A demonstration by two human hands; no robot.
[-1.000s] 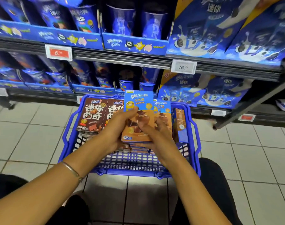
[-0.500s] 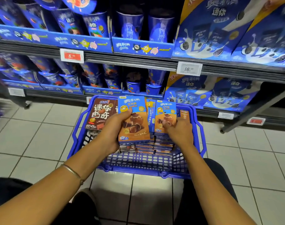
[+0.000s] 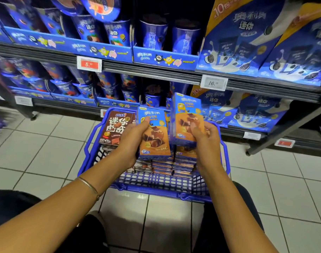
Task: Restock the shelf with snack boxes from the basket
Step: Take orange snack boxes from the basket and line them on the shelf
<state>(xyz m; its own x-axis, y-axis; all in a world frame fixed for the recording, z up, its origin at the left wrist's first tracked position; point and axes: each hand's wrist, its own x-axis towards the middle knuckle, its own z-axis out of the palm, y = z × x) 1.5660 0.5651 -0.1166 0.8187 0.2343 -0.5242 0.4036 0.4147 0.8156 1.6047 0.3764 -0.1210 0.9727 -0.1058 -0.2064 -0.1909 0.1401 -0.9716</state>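
Observation:
A blue plastic basket [image 3: 150, 189] stands on the tiled floor in front of me, stacked with snack boxes. My left hand [image 3: 132, 141] grips one blue-and-orange snack box [image 3: 154, 141] upright, thumb across its front. My right hand [image 3: 207, 141] holds a second blue-and-orange box [image 3: 187, 115], raised above the stack and tilted a little. More of the same boxes [image 3: 172, 165] lie stacked under them. A brown snack box [image 3: 116, 128] stands at the basket's back left. The shelf [image 3: 156, 73] rises just behind the basket.
The shelf holds blue cookie cups [image 3: 152, 37] in the middle and left, and big blue bags [image 3: 238, 42] on the right. Price tags [image 3: 89, 64] hang on the shelf edges. A shelf foot [image 3: 248, 152] sticks out at the right. My knees frame the basket.
My right hand has lifted a second box out of the stack and raised it. The left hand keeps its box; my view has tipped upward toward the shelf.

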